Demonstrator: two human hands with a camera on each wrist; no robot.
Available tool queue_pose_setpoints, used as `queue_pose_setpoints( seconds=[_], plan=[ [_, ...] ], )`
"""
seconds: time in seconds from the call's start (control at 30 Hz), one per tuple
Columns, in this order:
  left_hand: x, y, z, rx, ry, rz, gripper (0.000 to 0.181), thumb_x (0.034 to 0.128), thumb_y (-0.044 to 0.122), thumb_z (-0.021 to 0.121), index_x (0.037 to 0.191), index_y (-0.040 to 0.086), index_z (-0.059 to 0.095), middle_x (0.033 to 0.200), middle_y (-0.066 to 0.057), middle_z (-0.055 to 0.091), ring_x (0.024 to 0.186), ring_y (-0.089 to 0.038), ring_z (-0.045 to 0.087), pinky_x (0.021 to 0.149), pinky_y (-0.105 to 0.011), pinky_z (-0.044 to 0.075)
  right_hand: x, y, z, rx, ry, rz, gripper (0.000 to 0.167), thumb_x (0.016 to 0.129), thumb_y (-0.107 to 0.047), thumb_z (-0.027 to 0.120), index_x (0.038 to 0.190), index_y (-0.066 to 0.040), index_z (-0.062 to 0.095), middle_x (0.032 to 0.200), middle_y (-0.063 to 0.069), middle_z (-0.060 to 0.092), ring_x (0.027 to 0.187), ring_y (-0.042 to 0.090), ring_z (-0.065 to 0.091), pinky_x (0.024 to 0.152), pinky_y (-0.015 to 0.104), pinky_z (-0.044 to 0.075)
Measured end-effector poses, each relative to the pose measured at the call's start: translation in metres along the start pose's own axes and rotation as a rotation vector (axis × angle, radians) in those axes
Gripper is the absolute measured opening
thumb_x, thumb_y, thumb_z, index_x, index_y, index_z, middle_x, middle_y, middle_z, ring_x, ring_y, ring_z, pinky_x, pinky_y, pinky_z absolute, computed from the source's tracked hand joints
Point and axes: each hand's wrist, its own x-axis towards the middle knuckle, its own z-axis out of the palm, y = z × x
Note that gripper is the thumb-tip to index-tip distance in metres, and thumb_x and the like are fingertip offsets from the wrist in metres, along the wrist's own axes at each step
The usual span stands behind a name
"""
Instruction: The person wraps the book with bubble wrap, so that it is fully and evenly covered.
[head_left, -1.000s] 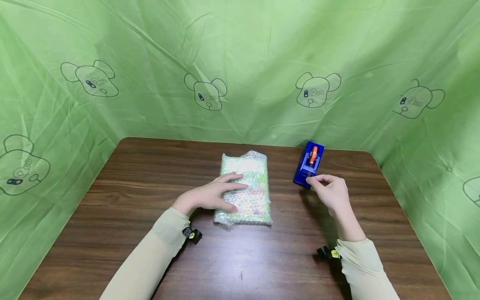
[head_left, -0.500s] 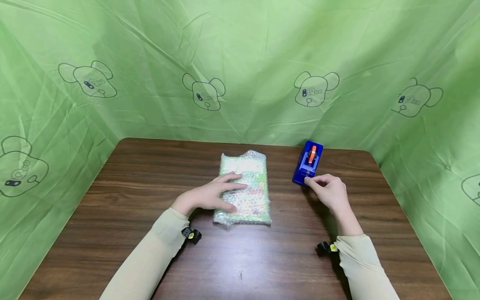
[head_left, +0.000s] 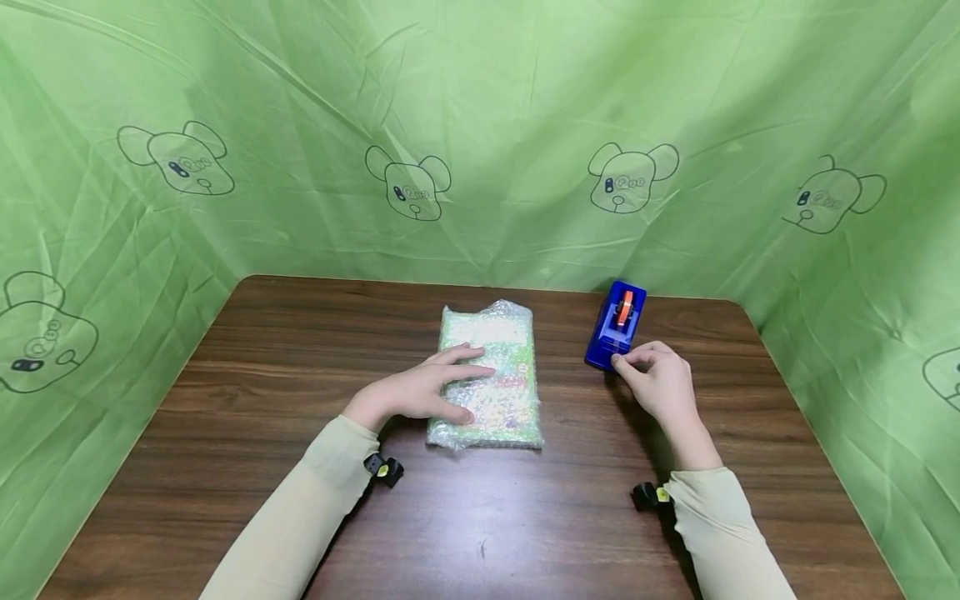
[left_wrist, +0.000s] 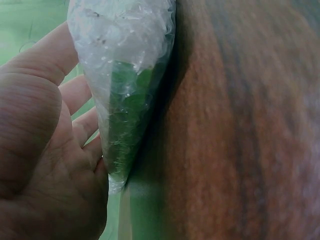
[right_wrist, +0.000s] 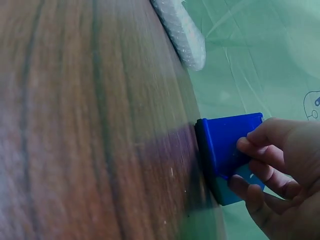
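A flat green-and-white pack wrapped in bubble wrap (head_left: 491, 333) lies on the table. My left hand (head_left: 420, 390) rests on its left side with fingers spread; the left wrist view shows the hand (left_wrist: 45, 145) against the pack's wrapped edge (left_wrist: 130, 95). To the right stands a blue tape dispenser (head_left: 606, 337) with an orange-cored roll (head_left: 625, 308). My right hand (head_left: 663, 383) is at the dispenser's near end, thumb and index finger pinching the tape's end there. In the right wrist view the hand (right_wrist: 280, 170) touches the dispenser's front (right_wrist: 230, 135); the clear strip itself is too faint to make out.
The brown wooden table (head_left: 285, 350) ends at a green cloth (head_left: 517, 225) hung behind and along both sides. The dispenser stands near the back edge. A black wrist camera sits on each wrist, the left one (head_left: 384, 470) and the right one (head_left: 649, 497).
My right hand keeps its pinch at the dispenser, its wrist shifting only slightly. The left hand and the wrapped pack stay in place.
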Motion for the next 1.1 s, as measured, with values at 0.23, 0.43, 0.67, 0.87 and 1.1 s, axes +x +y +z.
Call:
queue_pose_setpoints(
  seconds=[0.23, 0.43, 0.67, 0.87, 1.1],
  plan=[
    [0.000, 0.000, 0.000, -0.003, 0.001, 0.000, 0.078, 0.0973, 0.039, 0.083, 0.167, 0.025, 0.049, 0.182, -0.002, 0.019, 0.170, -0.028, 0.002, 0.131, -0.063, 0.019, 0.000, 0.001, -0.001, -0.020, -0.010, -0.006, 0.018, 0.095, -0.014, 0.083, 0.080, -0.003, 0.084, 0.094, 0.012, 0.075, 0.089, 0.036, 0.072, 0.080, 0.055, 0.052],
    [0.000, 0.001, 0.001, -0.012, 0.005, -0.001, 0.078, 0.0973, 0.038, 0.083, 0.167, 0.024, 0.050, 0.182, -0.002, 0.019, 0.169, -0.029, 0.003, 0.131, -0.062, 0.020, 0.001, 0.003, -0.010, -0.028, -0.083, -0.017, 0.016, 0.094, -0.013, 0.083, 0.081, -0.004, 0.084, 0.096, 0.012, 0.078, 0.090, 0.034, 0.074, 0.081, 0.052, 0.055],
    [0.000, 0.003, 0.001, -0.015, 0.001, 0.004, 0.078, 0.0973, 0.038, 0.083, 0.166, 0.025, 0.050, 0.182, -0.002, 0.020, 0.169, -0.028, 0.004, 0.132, -0.062, 0.021, 0.002, 0.000, -0.032, -0.008, -0.324, 0.111, 0.025, 0.103, -0.033, 0.076, 0.093, -0.012, 0.086, 0.071, 0.000, 0.078, 0.071, 0.017, 0.074, 0.070, 0.035, 0.053],
    [0.000, 0.002, 0.000, -0.005, 0.002, 0.008, 0.077, 0.0983, 0.039, 0.082, 0.167, 0.023, 0.049, 0.182, -0.004, 0.019, 0.169, -0.031, 0.003, 0.131, -0.065, 0.020, 0.003, -0.003, -0.042, 0.041, -0.448, 0.163, 0.023, 0.106, -0.028, 0.075, 0.101, -0.008, 0.085, 0.083, 0.001, 0.082, 0.076, 0.015, 0.080, 0.085, 0.043, 0.061],
    [-0.001, 0.003, 0.000, -0.001, -0.010, -0.002, 0.078, 0.0989, 0.039, 0.081, 0.168, 0.023, 0.048, 0.183, -0.004, 0.018, 0.170, -0.030, 0.001, 0.132, -0.064, 0.018, 0.003, -0.007, -0.045, 0.056, -0.498, 0.172, 0.016, 0.105, -0.020, 0.077, 0.103, -0.006, 0.083, 0.085, 0.002, 0.082, 0.078, 0.018, 0.079, 0.090, 0.045, 0.058]
  ],
)
